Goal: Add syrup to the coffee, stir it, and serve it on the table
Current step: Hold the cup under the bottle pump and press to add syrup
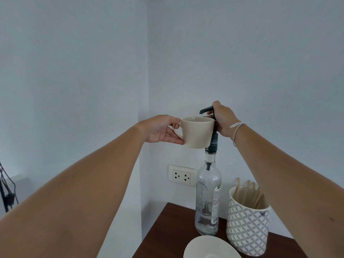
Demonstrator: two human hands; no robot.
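The left hand (160,130) holds a cream cup (197,131) by its handle, its grip clamped there with fingers curled under and behind the loop; the cup is lifted off the tabletop (167,231) and sits level, its rim just below the dark spout of the pump (206,110) and its far side touching or nearly touching the pump's stem; what the cup contains cannot be seen. The right hand (223,121) has its grip closed round the pump head on top of the syrup bottle (207,200); a pale string band circles that wrist. The clear bottle stands upright on the dark wooden tabletop. Just right of the bottle stands a patterned holder (247,226) with wooden stirrers (249,192); in front of the bottle lies a white saucer (206,246); behind the bottle, on the wall, is a double socket (182,175).
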